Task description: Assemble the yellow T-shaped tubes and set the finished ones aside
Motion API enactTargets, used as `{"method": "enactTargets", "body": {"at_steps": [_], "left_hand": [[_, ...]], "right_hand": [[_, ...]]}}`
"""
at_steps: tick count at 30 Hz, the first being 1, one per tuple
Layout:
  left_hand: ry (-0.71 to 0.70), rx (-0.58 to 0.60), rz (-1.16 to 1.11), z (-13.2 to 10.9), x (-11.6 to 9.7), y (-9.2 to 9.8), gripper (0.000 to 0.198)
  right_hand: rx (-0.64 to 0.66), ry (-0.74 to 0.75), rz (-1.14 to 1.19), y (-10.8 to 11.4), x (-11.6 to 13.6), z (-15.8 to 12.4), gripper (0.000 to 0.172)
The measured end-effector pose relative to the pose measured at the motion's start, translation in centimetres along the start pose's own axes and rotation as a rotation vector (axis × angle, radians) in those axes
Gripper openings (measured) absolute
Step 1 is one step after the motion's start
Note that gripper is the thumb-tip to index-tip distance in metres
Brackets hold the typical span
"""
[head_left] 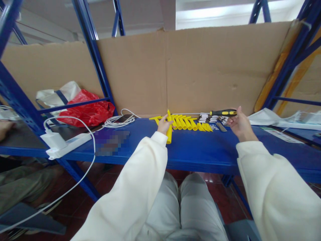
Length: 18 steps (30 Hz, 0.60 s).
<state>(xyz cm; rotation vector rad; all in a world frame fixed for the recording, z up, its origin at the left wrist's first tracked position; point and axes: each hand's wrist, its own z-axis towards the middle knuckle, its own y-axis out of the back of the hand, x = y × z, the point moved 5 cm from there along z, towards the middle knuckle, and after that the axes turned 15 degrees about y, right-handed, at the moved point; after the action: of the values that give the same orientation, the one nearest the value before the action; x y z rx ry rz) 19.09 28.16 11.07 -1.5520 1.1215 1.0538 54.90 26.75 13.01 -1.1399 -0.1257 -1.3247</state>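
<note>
My left hand [164, 125] is closed around a yellow plastic piece with a round tube body [169, 136], held upright above the blue shelf. In my right hand [240, 125] is a screwdriver [222, 112] with a black and yellow handle, gripped by its end. Its long thin shaft lies level and points left toward the yellow piece; whether the tip touches it I cannot tell. Several similar yellow tube pieces [184, 124] lie in a row between my hands. To their right are small yellow wedge-shaped parts [205, 127], white and dark small pieces [208, 118] and loose screws [215, 127].
A cardboard sheet [200, 67] stands behind the blue shelf [200, 154]. At left are a red plastic bag [86, 108], a coiled white cable [116, 121], a phone [125, 118] and a power strip [72, 145]. Another person's leg [27, 184] shows at lower left.
</note>
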Motion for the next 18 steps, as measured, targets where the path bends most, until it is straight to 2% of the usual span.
{"method": "enactTargets", "body": {"at_steps": [4,8,13,18], "left_hand": [[-0.009,0.0,0.006,0.1,-0.1,0.1,0.081],[-0.014,0.004,-0.005,0.3,-0.1,0.1,0.081],[-0.021,0.007,-0.005,0.3,0.0,0.1,0.08],[-0.029,0.007,0.003,0.3,0.0,0.0,0.08]], "right_hand": [[0.022,0.017,0.008,-0.2,0.0,0.1,0.05],[0.059,0.036,-0.02,-0.3,0.0,0.0,0.047],[0.018,0.029,-0.047,0.2,-0.1,0.0,0.045],[0.033,-0.017,-0.06,0.8,-0.4,0.4,0.042]]}}
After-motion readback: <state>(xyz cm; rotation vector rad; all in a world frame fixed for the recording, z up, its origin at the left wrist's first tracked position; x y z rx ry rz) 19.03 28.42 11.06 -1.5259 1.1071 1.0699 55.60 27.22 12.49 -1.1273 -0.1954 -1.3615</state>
